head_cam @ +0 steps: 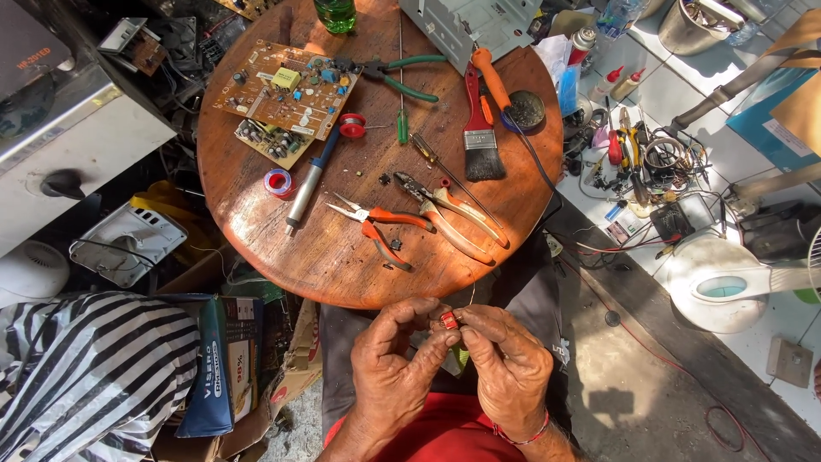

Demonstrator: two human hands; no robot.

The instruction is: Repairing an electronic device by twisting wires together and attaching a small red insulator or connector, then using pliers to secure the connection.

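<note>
Below the round table's (256,214) near edge, the left hand (395,364) and right hand (510,364) meet. Both pinch one small red component (448,320) between fingertips. Orange pliers (385,227) lie near that edge.

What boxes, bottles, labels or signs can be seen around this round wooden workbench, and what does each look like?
Cardboard box: lower left on the floor, dark blue and green with white lettering.
Spray can: at the table's right edge, upright, blue and white body, red cap.
Two small squeeze bottles: right of the can, pale with red tips.
Green bottle: top edge of the table.
Both hands pinch a small red part; it shows no readable label.
</note>
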